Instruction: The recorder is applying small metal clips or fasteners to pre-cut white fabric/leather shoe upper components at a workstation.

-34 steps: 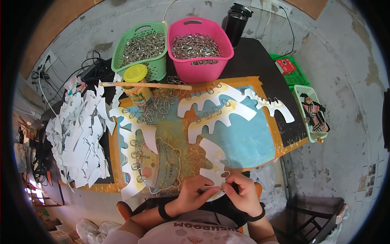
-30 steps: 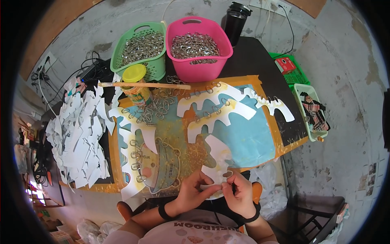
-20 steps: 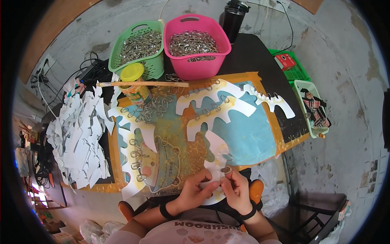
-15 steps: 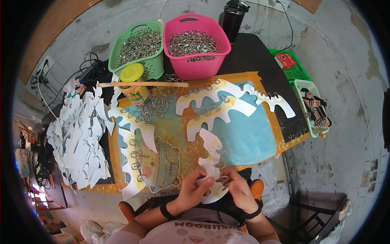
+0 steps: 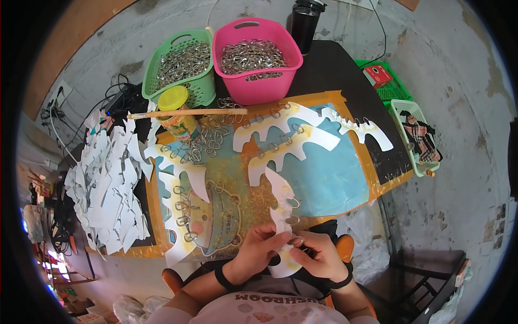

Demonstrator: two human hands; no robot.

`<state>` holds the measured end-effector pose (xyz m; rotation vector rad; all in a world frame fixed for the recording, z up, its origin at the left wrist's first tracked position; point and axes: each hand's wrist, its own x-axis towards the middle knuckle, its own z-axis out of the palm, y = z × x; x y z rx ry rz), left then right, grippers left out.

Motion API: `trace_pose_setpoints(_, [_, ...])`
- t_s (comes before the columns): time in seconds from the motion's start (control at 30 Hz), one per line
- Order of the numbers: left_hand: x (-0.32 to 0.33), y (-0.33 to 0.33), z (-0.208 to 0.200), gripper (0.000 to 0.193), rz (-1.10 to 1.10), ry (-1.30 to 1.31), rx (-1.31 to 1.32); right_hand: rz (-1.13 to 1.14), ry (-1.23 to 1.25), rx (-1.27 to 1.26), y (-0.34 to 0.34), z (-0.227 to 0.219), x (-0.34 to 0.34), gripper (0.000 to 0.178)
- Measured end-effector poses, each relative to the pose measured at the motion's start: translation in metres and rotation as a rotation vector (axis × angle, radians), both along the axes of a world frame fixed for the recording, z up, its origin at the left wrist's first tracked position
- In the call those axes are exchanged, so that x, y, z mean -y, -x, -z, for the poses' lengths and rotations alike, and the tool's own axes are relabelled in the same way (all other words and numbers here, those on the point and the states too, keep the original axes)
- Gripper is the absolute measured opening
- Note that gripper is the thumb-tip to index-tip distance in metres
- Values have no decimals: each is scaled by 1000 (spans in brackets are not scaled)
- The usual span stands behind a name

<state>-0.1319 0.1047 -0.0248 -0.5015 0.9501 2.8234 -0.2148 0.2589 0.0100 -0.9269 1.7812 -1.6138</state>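
At the near edge of the blue mat [image 5: 334,186], the step in hand appears to be seating a metal ring [image 5: 298,242] in the edge of a white paper strip [image 5: 280,218]. Taken left to right, the left hand [image 5: 264,244] has its thumb and fingers clamped on the strip near its middle; a firm, flat pinch should steady the paper without creasing its narrow parts. At the strip's right edge, the ring is best set squarely, its loop clear of the paper, before any pressing. The yellow patches look like glue, so light, even pressure should avoid smearing. The right hand [image 5: 319,256] has its thumb and fingertips around the ring; I cannot tell whether they pinch it or merely touch it. As for where the strip lies, one end reaches from the left hand's grip out over the near part of the mat, and the other hangs past the mat's near edge, toward the body. Two other rings [image 5: 293,220] jut from the strip's right edge, farther over the mat than either grip, while the ring being handled sits between the two hands.
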Motion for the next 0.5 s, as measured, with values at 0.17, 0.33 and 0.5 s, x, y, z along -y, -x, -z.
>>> trace_pose_setpoints(0.17, [-4,0,-7,5,-199,32,-43,19,-44,51,-7,4,-1,8])
trace_pose_setpoints(0.33, [-5,-4,-13,3,-192,-75,-3,21,36,-35,-7,2,2,6])
trace_pose_setpoints(0.5, [-3,-7,-15,5,-165,-165,31,41,170,-116,-11,11,3,8])
